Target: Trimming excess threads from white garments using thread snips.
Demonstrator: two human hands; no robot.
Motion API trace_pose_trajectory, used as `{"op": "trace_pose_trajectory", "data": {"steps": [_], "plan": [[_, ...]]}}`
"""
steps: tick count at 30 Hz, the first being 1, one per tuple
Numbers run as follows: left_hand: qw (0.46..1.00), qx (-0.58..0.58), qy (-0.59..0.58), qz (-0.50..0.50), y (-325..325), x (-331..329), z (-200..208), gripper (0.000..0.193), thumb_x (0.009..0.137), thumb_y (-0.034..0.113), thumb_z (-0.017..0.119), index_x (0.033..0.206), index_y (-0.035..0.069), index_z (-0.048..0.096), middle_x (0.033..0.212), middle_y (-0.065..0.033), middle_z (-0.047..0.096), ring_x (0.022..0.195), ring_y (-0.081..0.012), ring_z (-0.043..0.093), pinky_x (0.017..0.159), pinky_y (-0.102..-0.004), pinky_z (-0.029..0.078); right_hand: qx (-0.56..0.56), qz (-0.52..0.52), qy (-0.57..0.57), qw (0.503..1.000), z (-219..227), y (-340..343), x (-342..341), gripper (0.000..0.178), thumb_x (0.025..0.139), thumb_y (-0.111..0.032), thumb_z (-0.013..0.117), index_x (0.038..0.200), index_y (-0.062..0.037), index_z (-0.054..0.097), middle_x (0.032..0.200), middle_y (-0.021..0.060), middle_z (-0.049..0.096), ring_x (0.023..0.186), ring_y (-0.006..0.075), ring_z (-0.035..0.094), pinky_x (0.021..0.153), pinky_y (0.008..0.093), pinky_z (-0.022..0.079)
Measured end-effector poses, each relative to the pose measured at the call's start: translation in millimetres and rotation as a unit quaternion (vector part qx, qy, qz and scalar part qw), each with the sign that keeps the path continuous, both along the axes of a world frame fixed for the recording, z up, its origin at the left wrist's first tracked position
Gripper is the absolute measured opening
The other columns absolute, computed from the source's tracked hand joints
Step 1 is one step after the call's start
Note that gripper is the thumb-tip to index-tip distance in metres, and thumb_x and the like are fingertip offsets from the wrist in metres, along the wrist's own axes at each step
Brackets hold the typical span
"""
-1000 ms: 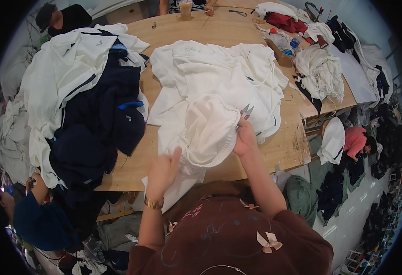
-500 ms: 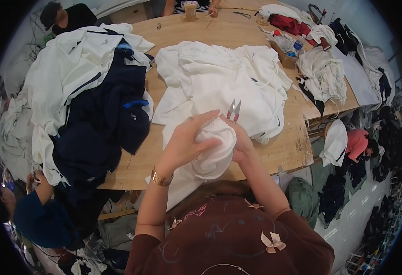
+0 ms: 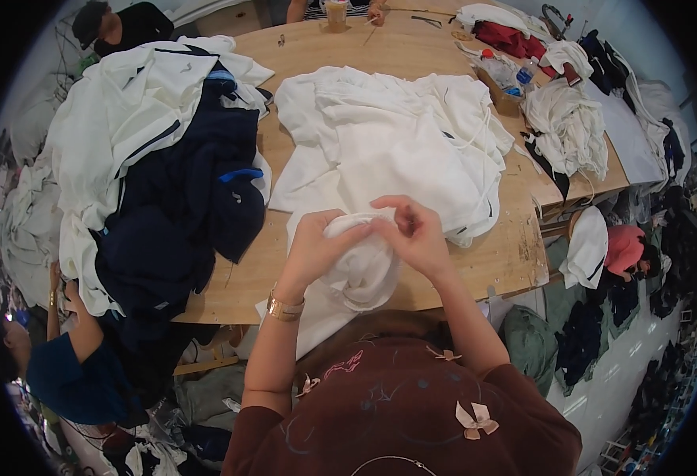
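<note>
A white garment hangs bunched between my hands at the table's near edge, its round, ribbed-looking opening turned up. My left hand is closed on the left side of that rim, thumb laid along the edge. Opposite it, my right hand pinches the rim with thumb and forefinger while its other fingers curl into the palm. The red-handled thread snips do not show now; whether the right palm hides them, I cannot tell. Just beyond lie more white garments, spread flat with a drawstring at their right.
On the left, white garments and navy garments form a heap. Further right are a bin with a bottle and a white cloth pile. A drink cup stands at the far edge. Other people sit around the wooden table.
My right hand has turned inward and come up to the rim, and the snips beside it have gone from sight. My left thumb has shifted from inside the opening onto its edge.
</note>
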State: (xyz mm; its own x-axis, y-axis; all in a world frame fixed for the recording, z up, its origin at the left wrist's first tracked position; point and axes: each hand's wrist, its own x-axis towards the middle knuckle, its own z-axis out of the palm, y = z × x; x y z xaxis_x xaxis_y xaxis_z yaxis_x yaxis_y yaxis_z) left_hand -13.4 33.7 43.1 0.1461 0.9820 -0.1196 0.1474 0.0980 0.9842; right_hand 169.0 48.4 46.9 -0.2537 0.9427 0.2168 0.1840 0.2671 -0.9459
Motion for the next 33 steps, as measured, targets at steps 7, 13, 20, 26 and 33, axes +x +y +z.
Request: {"op": "trace_pose_trajectory", "data": {"steps": [7,13,20,26,33], "plan": [[0.984,-0.032,-0.168,-0.055,-5,5,0,0.029,0.075,0.016,0.072,0.096,0.000,0.062,0.084,-0.0030,0.063,0.074,-0.0074,0.057,0.067,-0.0219,0.046,-0.309,0.078,0.324,0.891,-25,3,-4,0.016,0.087,-0.019,0.062,0.091,-0.0036,0.062,0.071,-0.0034,0.058,0.060,0.0036,0.052,0.053,0.0189,0.041],[0.987,0.004,-0.146,-0.070,-10,4,7,0.028,0.073,0.015,0.073,0.094,0.001,0.060,0.085,-0.0018,0.061,0.076,-0.0072,0.056,0.068,-0.0221,0.046,-0.345,0.062,0.362,0.864,-40,0,-9,0.017,0.087,-0.019,0.063,0.092,-0.0036,0.060,0.076,-0.0021,0.059,0.065,0.0048,0.054,0.056,0.0204,0.045],[0.984,-0.058,-0.166,0.008,-7,8,-3,0.023,0.079,0.018,0.070,0.089,0.001,0.059,0.080,-0.0009,0.061,0.072,-0.0064,0.054,0.066,-0.0210,0.045,-0.240,0.019,0.311,0.919,-28,-10,-19,0.017,0.086,-0.016,0.064,0.094,-0.0007,0.060,0.079,0.0003,0.060,0.072,0.0063,0.055,0.065,0.0221,0.046],[0.977,-0.068,-0.202,-0.003,-5,10,1,0.020,0.081,0.017,0.067,0.086,0.000,0.059,0.080,-0.0033,0.062,0.071,-0.0069,0.057,0.064,-0.0211,0.046,-0.271,0.035,0.381,0.883,-30,-3,-18,0.018,0.086,-0.012,0.063,0.101,-0.0033,0.056,0.077,0.0008,0.061,0.068,0.0065,0.056,0.060,0.0223,0.046],[0.976,0.015,-0.217,-0.020,-9,12,5,0.037,0.077,0.010,0.070,0.109,0.004,0.053,0.097,-0.0064,0.061,0.085,-0.0098,0.058,0.072,-0.0234,0.048,-0.270,0.027,0.375,0.886,-34,-5,-17,0.020,0.085,-0.009,0.063,0.102,-0.0057,0.053,0.071,-0.0014,0.057,0.063,0.0059,0.054,0.054,0.0217,0.045]]}}
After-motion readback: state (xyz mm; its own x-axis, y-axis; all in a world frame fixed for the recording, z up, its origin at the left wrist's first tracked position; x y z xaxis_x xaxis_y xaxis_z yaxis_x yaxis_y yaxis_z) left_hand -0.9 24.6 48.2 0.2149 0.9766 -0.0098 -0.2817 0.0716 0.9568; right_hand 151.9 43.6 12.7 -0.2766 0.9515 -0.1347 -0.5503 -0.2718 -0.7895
